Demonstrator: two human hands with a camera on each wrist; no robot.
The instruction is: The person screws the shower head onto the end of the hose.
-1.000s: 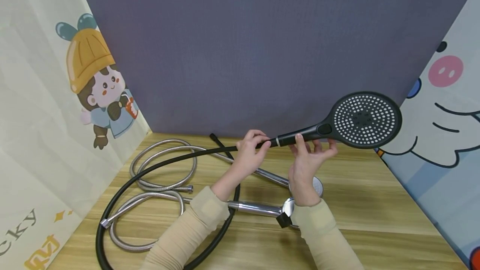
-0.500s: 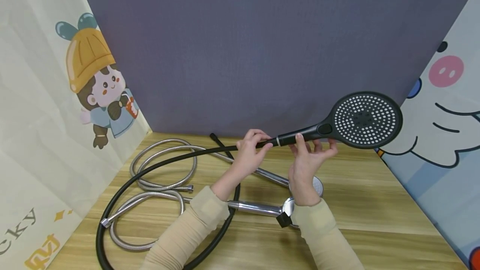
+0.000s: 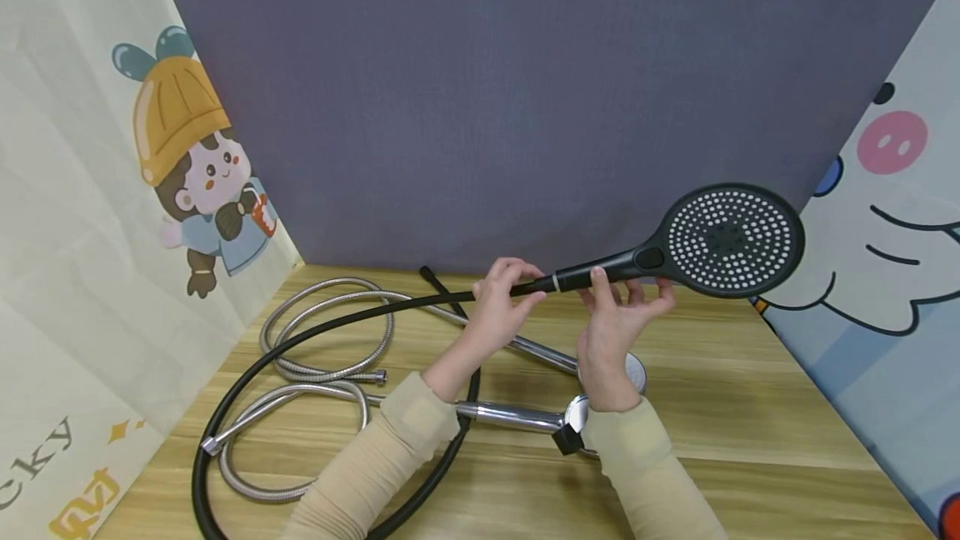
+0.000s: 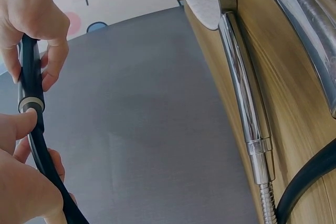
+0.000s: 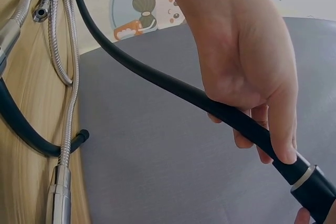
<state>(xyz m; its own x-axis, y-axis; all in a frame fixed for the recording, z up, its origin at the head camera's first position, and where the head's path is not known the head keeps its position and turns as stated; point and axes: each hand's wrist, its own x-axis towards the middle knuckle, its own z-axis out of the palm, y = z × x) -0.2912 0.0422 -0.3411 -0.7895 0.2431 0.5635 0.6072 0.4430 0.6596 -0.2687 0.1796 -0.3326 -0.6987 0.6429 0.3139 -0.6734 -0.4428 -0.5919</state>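
Observation:
A black shower head point(image 3: 733, 238) with a wide round face of pale nozzles is held up above the table, its face toward the head camera. My right hand point(image 3: 617, 340) grips its handle point(image 3: 600, 271) between thumb and fingers. At the handle's lower end, my left hand point(image 3: 498, 307) pinches the end fitting of a black hose point(image 3: 360, 317). A pale ring point(image 4: 31, 102) shows at the joint between hose and handle. In the right wrist view, my left thumb lies along the hose fitting point(image 5: 287, 170), just short of that ring.
Two chrome hand showers, one with a handle point(image 3: 517, 417) and one with a round head point(image 3: 635, 373), lie on the wooden table point(image 3: 750, 407). Coiled metal hoses point(image 3: 330, 373) lie at the left. The black hose loops over them. A grey panel point(image 3: 480, 107) stands behind.
My left fingers shift very slightly on the hose fitting. The shower head and my right hand hold nearly the same position.

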